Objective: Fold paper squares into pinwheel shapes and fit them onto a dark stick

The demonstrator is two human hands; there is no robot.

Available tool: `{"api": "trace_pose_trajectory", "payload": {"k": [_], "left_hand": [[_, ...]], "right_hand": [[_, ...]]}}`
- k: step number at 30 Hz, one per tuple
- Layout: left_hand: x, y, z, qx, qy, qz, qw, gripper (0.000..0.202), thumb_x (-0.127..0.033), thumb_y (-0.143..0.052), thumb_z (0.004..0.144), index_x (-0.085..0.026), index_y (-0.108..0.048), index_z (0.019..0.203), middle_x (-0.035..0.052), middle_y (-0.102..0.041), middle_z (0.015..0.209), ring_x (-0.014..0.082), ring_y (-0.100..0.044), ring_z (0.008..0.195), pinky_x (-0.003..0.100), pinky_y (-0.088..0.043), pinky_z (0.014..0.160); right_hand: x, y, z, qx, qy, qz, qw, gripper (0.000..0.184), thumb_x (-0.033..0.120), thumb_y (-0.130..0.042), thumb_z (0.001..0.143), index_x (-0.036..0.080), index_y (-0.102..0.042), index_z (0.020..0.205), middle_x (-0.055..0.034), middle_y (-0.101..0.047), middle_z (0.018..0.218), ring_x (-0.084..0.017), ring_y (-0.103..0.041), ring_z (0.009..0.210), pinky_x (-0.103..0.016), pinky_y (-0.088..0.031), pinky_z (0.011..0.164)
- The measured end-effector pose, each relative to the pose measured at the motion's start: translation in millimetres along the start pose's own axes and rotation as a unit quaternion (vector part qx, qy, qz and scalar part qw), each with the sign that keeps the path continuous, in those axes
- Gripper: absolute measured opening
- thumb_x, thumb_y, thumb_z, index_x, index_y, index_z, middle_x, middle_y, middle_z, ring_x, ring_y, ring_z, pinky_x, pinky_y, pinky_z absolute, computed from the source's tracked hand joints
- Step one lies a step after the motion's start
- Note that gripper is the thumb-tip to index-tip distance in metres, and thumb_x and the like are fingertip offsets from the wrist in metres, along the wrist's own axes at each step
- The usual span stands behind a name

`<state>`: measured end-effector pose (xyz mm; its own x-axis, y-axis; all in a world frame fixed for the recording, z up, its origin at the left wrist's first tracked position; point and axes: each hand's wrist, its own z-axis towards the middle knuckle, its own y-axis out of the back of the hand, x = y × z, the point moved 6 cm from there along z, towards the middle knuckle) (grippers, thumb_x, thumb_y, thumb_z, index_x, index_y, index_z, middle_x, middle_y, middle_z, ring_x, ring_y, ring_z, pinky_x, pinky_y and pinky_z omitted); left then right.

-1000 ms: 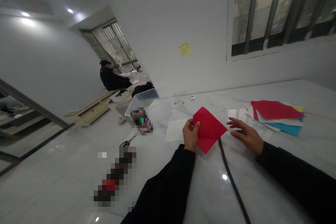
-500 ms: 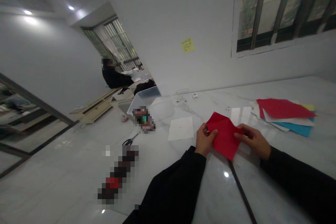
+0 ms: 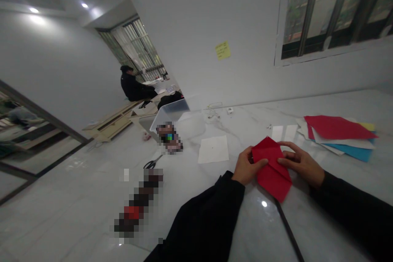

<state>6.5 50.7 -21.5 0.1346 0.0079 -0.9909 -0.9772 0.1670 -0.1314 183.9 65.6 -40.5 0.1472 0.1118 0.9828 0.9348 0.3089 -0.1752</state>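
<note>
A red sheet of paper (image 3: 272, 172) lies on the white marble table (image 3: 215, 196), partly folded so its right corner is turned over towards the middle. My left hand (image 3: 247, 168) pinches its left edge, thumb on top. My right hand (image 3: 302, 163) holds the folded right corner down with fingers bent onto the paper. Both sleeves are black.
A stack of coloured sheets (image 3: 337, 137), red on top, lies at the right. A white sheet (image 3: 214, 149), scissors (image 3: 152, 163) and a clear plastic box (image 3: 173, 116) sit to the left. A dark strap (image 3: 288, 229) runs towards me. A person (image 3: 133, 86) sits far back.
My right hand came in from the table and took the paper's right corner, folding it over leftwards. The paper went down towards the table, and the view shifted left.
</note>
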Motion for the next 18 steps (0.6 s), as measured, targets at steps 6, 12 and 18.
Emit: {"api": "trace_pose_trajectory", "payload": {"k": [6,12,18], "left_hand": [[1,-1.5,-2,0.016,-0.002,0.029,0.999,0.046,-0.040,-0.085,0.066,-0.014,-0.063,0.098,0.0089,-0.070,0.095,0.0173,-0.065,0.080,0.030,-0.051,0.076],[4,0.7,-1,-0.002,0.006,0.028,1.000,0.056,-0.049,-0.076,0.075,-0.018,-0.057,0.119,0.0046,-0.066,0.089,0.0129,-0.062,0.070,0.025,-0.049,0.065],[-6,10.1,2,-0.006,-0.006,0.033,0.999,0.052,-0.048,-0.049,0.094,-0.025,-0.041,0.140,0.0050,-0.061,0.100,0.0092,-0.059,0.058,0.024,-0.051,0.053]], "right_hand": [[-3,-6,0,0.077,-0.008,-0.060,0.995,0.042,0.051,-0.077,0.077,0.017,-0.071,0.102,-0.0114,-0.076,0.107,-0.030,-0.070,0.102,-0.042,-0.054,0.095],[-6,6,3,0.002,-0.009,-0.050,0.999,0.040,0.049,-0.078,0.076,0.018,-0.074,0.101,-0.0097,-0.077,0.103,-0.029,-0.071,0.099,-0.040,-0.057,0.091],[-12,19,8,-0.104,-0.022,0.081,0.991,0.030,0.043,-0.083,0.072,0.023,-0.074,0.091,-0.0056,-0.078,0.096,-0.022,-0.073,0.085,-0.030,-0.062,0.078]]}}
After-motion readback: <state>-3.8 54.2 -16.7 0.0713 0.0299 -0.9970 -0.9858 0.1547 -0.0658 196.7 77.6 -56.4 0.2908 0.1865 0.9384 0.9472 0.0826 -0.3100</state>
